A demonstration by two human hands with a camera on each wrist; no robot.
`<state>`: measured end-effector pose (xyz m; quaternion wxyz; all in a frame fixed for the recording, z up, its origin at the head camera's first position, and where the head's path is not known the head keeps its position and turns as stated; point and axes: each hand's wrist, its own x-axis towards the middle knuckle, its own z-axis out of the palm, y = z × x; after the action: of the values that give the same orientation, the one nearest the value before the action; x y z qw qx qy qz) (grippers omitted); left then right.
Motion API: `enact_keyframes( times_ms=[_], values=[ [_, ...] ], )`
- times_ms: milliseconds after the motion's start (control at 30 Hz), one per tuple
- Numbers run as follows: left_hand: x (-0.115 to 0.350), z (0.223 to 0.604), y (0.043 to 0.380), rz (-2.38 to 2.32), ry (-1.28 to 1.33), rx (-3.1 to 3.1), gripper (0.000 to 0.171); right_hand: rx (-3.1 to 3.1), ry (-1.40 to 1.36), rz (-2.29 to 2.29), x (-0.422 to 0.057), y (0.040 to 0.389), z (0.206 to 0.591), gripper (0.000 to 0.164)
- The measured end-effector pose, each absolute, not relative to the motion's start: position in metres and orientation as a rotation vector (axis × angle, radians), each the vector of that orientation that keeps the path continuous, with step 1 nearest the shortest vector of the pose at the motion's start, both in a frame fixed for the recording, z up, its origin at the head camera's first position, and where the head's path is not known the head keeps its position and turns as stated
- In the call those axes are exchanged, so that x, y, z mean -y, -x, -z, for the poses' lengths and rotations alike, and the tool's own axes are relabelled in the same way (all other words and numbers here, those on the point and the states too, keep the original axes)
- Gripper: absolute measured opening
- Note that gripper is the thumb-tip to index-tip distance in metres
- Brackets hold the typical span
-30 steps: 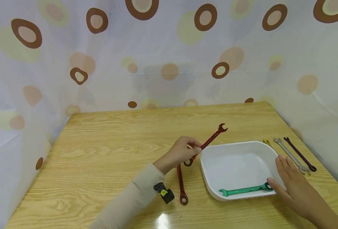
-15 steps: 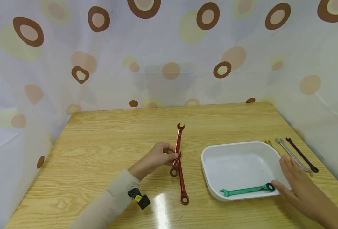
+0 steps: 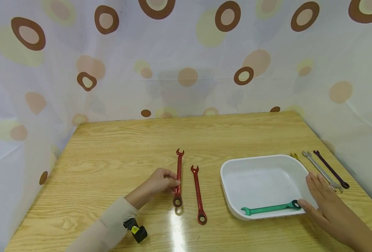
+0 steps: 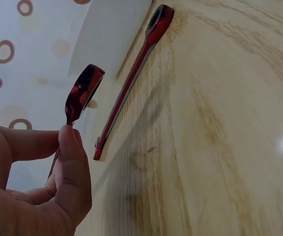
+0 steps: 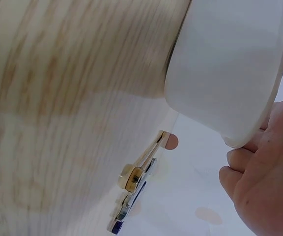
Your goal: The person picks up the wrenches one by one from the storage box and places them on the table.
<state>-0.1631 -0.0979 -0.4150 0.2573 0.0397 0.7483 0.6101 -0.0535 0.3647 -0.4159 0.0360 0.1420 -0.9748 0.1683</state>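
In the head view my left hand (image 3: 161, 182) pinches a red combination wrench (image 3: 178, 171) between thumb and fingers. It stands nearly lengthwise to me, open jaw pointing away and ring end toward me. The left wrist view shows it raised off the wood, with a shadow below. Just right of it, a second red wrench (image 3: 199, 197) lies on the table. My right hand (image 3: 329, 206), fingers straight, rests against the right rim of a white plastic tub (image 3: 225, 185), thumb at the near right corner. Inside the tub, along its near wall, lies a green wrench (image 3: 269, 209).
Beyond the tub's right side a gold wrench (image 3: 294, 156), a silver wrench (image 3: 319, 168) and a dark purple wrench (image 3: 331, 169) lie side by side. A patterned curtain (image 3: 186, 52) encloses the wooden table (image 3: 119, 147) at the back and sides.
My left hand has carried the red wrench leftward from beside the tub, past the other red wrench, turning it from slanted to nearly straight and lowering it. My right hand stays at the tub.
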Motion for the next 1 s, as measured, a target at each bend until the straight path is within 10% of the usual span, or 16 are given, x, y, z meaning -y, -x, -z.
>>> enact_keyframes(
  times_ms=[1000],
  values=[
    [0.094, 0.424, 0.136, -1.457, -0.104, -2.174, 0.015, 2.987, -0.416, -0.508, -0.364, 0.054, 0.416, 0.072]
  ],
)
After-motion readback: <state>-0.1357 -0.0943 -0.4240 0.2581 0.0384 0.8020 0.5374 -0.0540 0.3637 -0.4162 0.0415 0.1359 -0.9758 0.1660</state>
